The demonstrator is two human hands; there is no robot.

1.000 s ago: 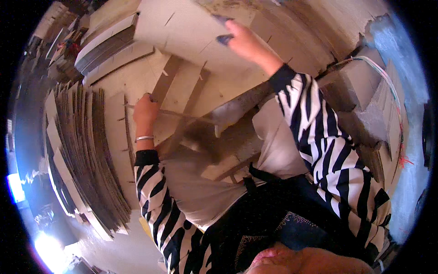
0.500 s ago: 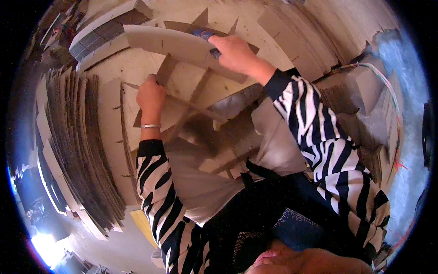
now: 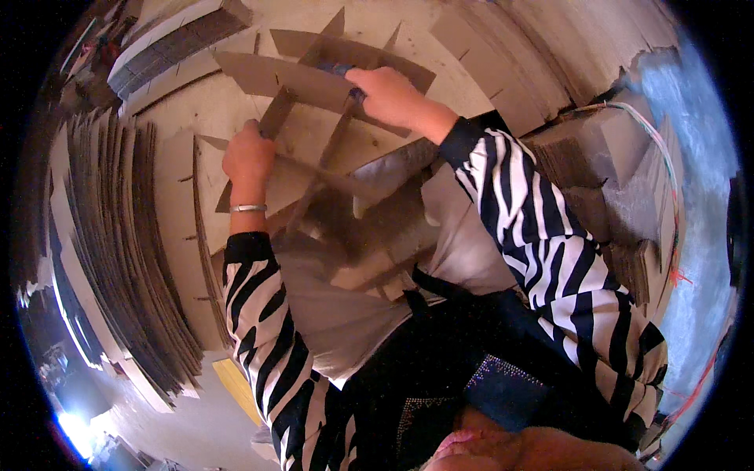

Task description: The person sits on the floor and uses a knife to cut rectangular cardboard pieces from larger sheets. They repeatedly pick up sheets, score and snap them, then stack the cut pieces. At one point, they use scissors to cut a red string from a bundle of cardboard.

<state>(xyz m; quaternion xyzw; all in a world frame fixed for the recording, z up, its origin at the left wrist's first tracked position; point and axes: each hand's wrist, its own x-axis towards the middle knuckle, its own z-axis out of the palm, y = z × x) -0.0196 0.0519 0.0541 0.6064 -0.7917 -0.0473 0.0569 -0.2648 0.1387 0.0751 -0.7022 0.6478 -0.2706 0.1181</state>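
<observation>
My right hand (image 3: 393, 98), with dark coverings on its fingertips, is closed on a long brown cardboard strip (image 3: 255, 72). That strip stands on edge across several slotted strips, which form an open cardboard grid (image 3: 339, 141). On the grid's left side my left hand (image 3: 250, 161) is closed around a cross strip (image 3: 275, 114), its fingertips partly hidden. Other crossed strips (image 3: 302, 43) stand just beyond my right hand. The grid's near part lies in shadow over my lap, where its joints are hard to make out.
A tall stack of cardboard strips (image 3: 118, 251) fills the left side. More stacks stand at the far left (image 3: 177, 47) and far right (image 3: 495, 63). Loose wires (image 3: 664, 141) hang along the right, beside a bluish surface (image 3: 695, 180). A pale board (image 3: 196, 114) lies beneath the work.
The long strip in my right hand has turned more upright and come closer against the cross strips. My left hand keeps its hold. The whole view has shifted slightly.
</observation>
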